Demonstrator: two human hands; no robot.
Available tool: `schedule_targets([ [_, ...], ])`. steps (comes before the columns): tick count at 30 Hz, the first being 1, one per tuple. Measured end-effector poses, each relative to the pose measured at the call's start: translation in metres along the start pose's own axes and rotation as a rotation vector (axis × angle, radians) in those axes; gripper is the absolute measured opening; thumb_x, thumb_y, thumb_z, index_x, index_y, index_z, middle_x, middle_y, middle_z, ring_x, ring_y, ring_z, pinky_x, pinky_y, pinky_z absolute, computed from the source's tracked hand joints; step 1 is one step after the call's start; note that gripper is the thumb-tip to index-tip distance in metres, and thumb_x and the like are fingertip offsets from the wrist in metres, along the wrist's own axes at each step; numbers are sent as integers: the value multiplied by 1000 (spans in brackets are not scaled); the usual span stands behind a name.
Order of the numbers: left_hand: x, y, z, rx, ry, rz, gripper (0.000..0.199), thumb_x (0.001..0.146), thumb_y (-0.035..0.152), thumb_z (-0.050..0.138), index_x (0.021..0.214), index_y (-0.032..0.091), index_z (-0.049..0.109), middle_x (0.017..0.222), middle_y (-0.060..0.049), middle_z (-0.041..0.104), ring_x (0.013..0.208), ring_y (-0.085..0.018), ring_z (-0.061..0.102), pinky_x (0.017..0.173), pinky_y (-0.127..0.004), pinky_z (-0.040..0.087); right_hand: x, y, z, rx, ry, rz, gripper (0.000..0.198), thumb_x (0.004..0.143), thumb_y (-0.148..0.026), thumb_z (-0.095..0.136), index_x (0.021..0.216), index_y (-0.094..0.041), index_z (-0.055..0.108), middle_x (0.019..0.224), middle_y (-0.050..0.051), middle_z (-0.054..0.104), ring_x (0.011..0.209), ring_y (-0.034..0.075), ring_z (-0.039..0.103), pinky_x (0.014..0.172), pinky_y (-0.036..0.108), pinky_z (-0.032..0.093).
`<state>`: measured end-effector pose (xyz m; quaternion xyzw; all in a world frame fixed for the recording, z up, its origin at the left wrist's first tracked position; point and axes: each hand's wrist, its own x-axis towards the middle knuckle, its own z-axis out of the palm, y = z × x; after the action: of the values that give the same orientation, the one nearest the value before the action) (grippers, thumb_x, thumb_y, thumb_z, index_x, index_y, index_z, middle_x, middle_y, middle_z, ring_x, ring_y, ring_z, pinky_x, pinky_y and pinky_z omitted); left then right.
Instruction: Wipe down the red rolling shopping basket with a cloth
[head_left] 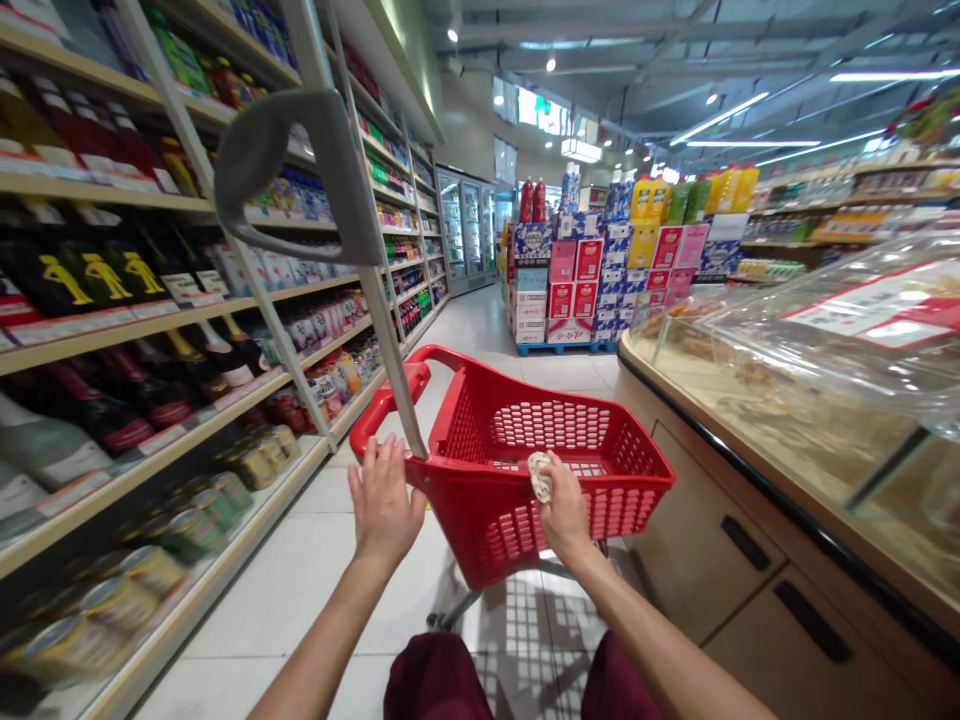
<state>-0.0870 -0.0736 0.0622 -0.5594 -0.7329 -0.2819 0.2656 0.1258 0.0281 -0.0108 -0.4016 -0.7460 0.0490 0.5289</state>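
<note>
A red plastic shopping cart (517,520) with perforated sides stands in front of me, with no goods visible in its basket. My right hand (564,510) is closed around a crumpled whitish cloth (539,477) and holds it at the near rim of the basket. At the cart's red handle end, my left hand (386,500) has its fingers stretched out and partly apart, with nothing in it. It is at the handle's corner; whether it touches I cannot tell. A metal pole with a grey loop-shaped grip (300,180) rises from the cart beside my left hand.
Shelves of bottles and cans (187,350) line the left side. A wooden counter (712,500) with clear covers stands close on the right. Ahead are stacked drink cartons (574,270) on a pallet and glass-door fridges (465,220). Pale floor tiles (277,570) run between.
</note>
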Motion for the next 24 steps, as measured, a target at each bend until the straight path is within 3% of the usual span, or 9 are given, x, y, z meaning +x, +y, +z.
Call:
schedule_targets([
  [2,6,-5,4,23,-56,48,58,73,19,39,129,10,28,131,-15,40,130,-31,13,102,-53,19,10,-38,21,41,-36,-35,37,71,-4,35,100,-16,54,113,10,56,108,19,49,89,37,40],
  [5,9,-5,10,27,-36,76,60,72,19,39,130,8,26,129,-17,40,130,-32,12,100,-52,25,28,-102,54,82,-100,-132,38,75,-8,40,108,-22,53,116,3,55,110,14,47,91,28,39],
  [8,10,-9,11,33,-48,119,60,72,16,38,130,10,27,131,-16,39,131,-30,12,101,-50,26,36,-128,67,20,-120,-234,29,80,-18,44,106,-23,56,123,4,50,112,16,44,93,31,37],
  [10,9,-14,9,52,-76,129,59,70,13,38,129,9,29,133,-15,38,131,-28,11,103,-47,25,32,-110,55,-26,-125,-237,28,82,-18,42,105,-25,57,123,2,49,110,16,45,92,30,37],
  [13,7,-16,8,64,-95,122,57,70,11,38,126,7,32,133,-15,37,131,-27,9,104,-46,22,21,-46,18,-67,-86,-154,33,80,-9,38,103,-19,58,113,7,54,104,17,48,88,32,39],
  [16,-2,-4,10,31,-16,95,56,73,14,38,128,6,27,134,-17,34,132,-26,9,104,-47,21,14,3,-8,-139,-2,-31,37,75,-4,35,101,-16,59,109,11,54,101,22,47,86,40,38],
  [19,-13,22,16,-12,21,152,56,75,16,39,128,7,26,137,-18,30,132,-24,11,105,-46,18,10,-6,3,-157,-8,-38,40,76,-4,34,105,-18,58,113,9,54,103,20,46,88,38,39],
  [22,-16,43,24,-1,-90,244,56,73,16,41,127,9,32,137,-14,31,131,-24,16,106,-45,16,11,-40,31,-131,-69,-144,40,79,-6,35,111,-19,55,121,7,50,111,18,41,94,34,36],
  [24,-12,46,28,34,-156,240,57,71,16,41,127,8,34,137,-13,32,130,-24,19,106,-46,15,11,-44,36,-136,-102,-188,42,79,-6,35,114,-20,53,125,6,48,115,19,38,96,35,34],
])
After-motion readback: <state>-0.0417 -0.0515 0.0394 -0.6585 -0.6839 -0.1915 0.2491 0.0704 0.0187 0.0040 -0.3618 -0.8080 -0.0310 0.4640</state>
